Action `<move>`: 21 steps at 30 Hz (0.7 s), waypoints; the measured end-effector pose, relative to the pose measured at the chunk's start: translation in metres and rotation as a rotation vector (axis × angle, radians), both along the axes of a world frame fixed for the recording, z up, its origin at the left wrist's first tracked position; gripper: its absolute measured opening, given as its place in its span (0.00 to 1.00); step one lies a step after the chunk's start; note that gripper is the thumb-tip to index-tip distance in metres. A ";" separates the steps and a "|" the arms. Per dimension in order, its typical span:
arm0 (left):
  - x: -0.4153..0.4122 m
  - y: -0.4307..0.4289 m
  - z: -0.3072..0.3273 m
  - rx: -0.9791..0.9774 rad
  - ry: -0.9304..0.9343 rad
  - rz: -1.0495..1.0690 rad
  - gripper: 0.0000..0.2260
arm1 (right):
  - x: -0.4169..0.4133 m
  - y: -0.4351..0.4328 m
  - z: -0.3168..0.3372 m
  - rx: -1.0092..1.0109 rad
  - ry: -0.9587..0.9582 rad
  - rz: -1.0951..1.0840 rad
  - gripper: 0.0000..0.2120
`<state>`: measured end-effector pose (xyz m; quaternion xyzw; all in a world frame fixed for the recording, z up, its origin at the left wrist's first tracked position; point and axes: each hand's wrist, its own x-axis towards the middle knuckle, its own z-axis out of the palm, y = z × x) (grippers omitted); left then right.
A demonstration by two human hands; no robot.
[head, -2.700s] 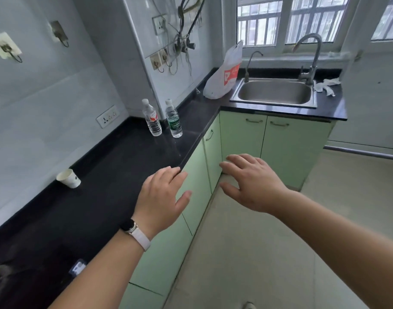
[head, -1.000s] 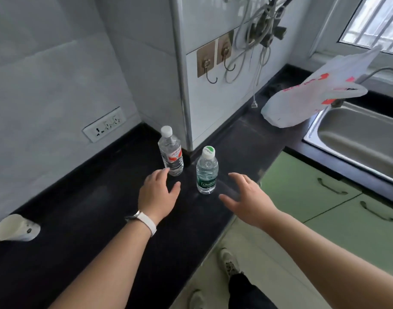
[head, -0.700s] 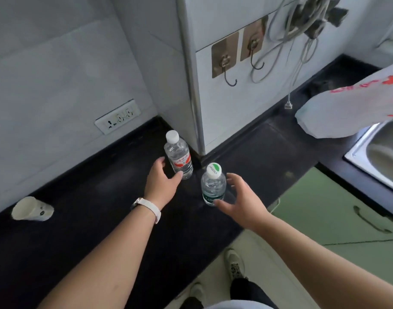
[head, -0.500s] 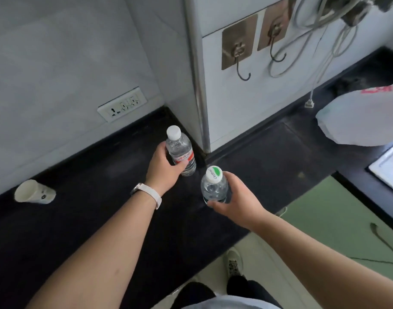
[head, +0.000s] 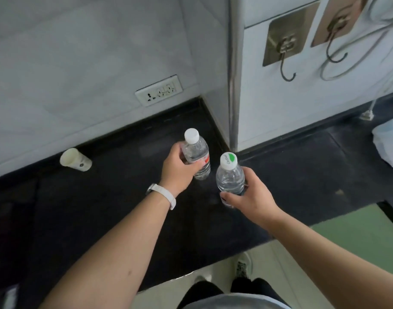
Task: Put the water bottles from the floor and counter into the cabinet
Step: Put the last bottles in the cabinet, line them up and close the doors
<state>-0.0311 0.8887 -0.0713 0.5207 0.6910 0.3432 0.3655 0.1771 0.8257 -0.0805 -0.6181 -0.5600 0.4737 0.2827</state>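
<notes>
Left hand [head: 177,169] grasps the clear plastic bottle with white cap and red label [head: 196,152], near the back inner corner of the black counter [head: 102,208]. Right hand [head: 251,197] grasps the clear plastic bottle with green-and-white cap [head: 230,177], just beside it and toward the front edge. Contact with the counter cannot be confirmed. A white paper cup [head: 75,159] lies tipped at the back edge.

Left hand [head: 179,170] grips red-label bottle [head: 196,150], right hand [head: 252,197] green-cap bottle [head: 230,178].
</notes>
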 end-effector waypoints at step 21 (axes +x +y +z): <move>-0.185 -0.290 0.042 0.047 -0.101 0.654 0.24 | -0.198 -0.106 0.055 0.014 0.008 0.567 0.27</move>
